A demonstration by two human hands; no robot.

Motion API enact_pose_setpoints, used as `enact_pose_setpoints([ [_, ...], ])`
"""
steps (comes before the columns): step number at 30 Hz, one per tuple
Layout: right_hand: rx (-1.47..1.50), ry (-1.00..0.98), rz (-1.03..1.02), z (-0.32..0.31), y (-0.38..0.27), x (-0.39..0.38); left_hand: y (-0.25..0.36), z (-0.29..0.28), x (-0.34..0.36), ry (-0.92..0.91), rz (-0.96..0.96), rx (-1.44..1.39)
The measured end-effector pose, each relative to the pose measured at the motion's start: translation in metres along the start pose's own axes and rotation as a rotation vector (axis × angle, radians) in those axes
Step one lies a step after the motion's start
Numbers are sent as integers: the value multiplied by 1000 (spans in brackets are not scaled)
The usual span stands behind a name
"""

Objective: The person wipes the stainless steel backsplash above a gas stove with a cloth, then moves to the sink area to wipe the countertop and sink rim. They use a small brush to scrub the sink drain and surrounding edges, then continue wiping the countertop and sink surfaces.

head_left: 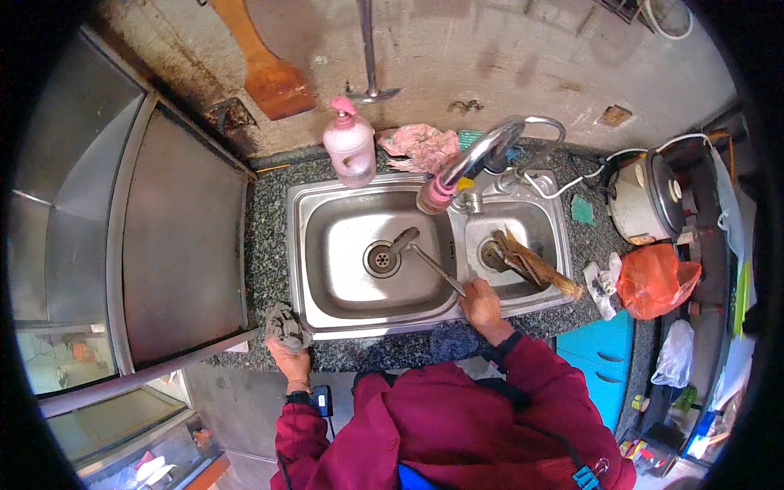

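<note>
left hand [288,353] bunched on grey rag [285,324] at counter's front edge, beside sink [314,269] | right hand [482,304] closed on ladle [425,257], its head lying in left basin near drain | tap [469,167] overhangs divider | brush bundle [535,265] in right basin | pink soap bottle [349,145], rice cooker [649,196], orange bag [656,280] on counter

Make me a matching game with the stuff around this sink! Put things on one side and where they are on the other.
Things:
1. grey rag
2. long spoon
3. pink soap bottle
4. orange bag

Places:
A. behind the sink, by the wall
B. under the left hand
C. on the counter right of the sink
D. in the right hand, reaching into the big basin

Pairs: 1-B, 2-D, 3-A, 4-C
</note>
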State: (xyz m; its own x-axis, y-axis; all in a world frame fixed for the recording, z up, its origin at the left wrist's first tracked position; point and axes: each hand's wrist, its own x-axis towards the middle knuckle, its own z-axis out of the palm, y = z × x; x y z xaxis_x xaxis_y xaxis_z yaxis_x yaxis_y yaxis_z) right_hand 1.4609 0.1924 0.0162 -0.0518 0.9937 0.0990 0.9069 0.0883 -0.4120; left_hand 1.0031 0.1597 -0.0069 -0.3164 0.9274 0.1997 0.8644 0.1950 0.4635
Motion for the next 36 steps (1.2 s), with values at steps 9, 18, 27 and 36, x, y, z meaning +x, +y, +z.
enact_pose_setpoints([
  [9, -20, -46, 110, 15, -2, -1, -19, 12, -6, -3, -25, -72],
  [18, -81, -166, 139, 6, -12, 0, -1, -5, 5, -58, 35, -256],
  [27, -147, -141, 31, -16, -23, -1, 7, 12, 97, -71, 75, -184],
  [36, -128, -108, -4, -35, -29, 5, 4, -5, 56, -115, 69, -147],
])
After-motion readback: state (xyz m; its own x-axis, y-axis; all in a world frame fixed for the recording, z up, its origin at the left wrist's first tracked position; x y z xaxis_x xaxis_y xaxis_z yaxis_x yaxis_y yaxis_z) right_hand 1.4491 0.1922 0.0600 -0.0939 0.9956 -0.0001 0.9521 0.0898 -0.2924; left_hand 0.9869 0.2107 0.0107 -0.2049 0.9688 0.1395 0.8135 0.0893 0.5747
